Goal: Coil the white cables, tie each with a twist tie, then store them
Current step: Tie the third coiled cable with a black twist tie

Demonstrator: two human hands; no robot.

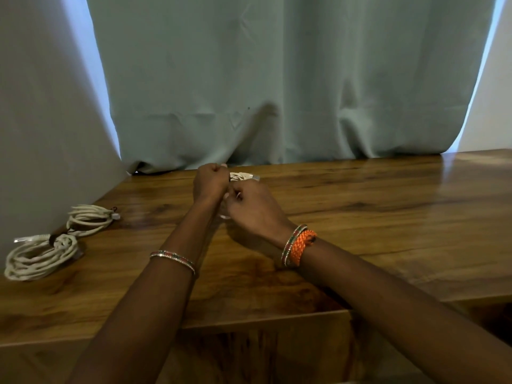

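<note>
head view: left hand [210, 180] and right hand [250, 207], fingers curled, seemingly pinch a coiled white cable [243, 177].

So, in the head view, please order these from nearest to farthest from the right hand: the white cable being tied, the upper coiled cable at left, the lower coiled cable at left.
From the right hand:
1. White cable being tied, held between both hands at centre.
2. Upper coiled cable, left, near the wall.
3. Lower coiled cable, far left, closer to the table's front edge.
</note>
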